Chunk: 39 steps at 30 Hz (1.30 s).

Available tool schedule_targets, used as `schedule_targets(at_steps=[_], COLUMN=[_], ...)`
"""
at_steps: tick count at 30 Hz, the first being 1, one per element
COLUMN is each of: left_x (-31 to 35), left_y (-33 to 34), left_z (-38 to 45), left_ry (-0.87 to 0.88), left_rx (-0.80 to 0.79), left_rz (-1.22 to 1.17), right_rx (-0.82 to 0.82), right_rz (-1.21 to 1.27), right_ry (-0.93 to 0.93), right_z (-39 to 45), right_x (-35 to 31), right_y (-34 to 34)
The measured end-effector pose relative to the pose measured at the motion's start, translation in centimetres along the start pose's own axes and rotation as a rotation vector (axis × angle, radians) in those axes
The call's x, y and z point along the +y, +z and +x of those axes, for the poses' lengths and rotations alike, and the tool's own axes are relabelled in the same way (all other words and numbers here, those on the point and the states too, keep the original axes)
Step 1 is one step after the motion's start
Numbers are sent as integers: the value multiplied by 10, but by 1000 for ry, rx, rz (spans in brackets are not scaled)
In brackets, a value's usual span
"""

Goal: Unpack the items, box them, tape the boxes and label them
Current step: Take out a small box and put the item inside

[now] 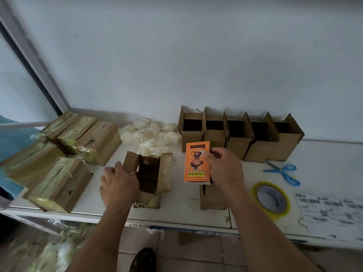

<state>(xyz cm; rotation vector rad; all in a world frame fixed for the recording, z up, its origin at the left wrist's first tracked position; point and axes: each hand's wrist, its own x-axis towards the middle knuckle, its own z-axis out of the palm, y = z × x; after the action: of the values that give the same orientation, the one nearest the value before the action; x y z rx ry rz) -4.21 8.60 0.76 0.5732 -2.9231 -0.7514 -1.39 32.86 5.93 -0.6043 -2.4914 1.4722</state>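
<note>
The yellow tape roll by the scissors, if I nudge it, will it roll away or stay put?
The tape roll lies flat on the table, so a nudge would probably slide it, not roll it. Its round rim could roll if stood on edge. It looks rigid and likely easy to lift through its open core.

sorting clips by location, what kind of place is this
Probably a small packing or shipping station: a row of open cardboard boxes by the wall, a tape roll and barcoded shipping labels on the white table.
</note>
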Motion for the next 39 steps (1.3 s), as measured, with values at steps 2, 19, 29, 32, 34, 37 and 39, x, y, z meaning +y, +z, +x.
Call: schedule_targets(at_steps=[2, 19, 29, 32, 34, 37, 39], left_x=[13, 126, 121, 116, 112, 105, 101], left_y=[0, 56, 53, 51, 50, 47, 46], left_z=[-9, -78, -73, -72, -71, -69, -67], left_ry=[118, 256, 206, 187, 165, 137, 129], left_rx=[132, -428, -453, -434, -428, -433, -440], left_rz=[-19, -523, -424, -426, -424, -443, -449], right_rx=[5, 265, 221, 114, 71, 19, 0], right_rz=[24, 133, -242, -441, -532, -628, -579], right_ry=[10, 113, -48, -75, -71, -59, -51], right_z=[0, 7, 5, 0, -3, -7, -9], right_x=[2, 23, 30, 27, 24, 24, 27], right_y=[-4, -42, -40, -38, -36, -32, -30])
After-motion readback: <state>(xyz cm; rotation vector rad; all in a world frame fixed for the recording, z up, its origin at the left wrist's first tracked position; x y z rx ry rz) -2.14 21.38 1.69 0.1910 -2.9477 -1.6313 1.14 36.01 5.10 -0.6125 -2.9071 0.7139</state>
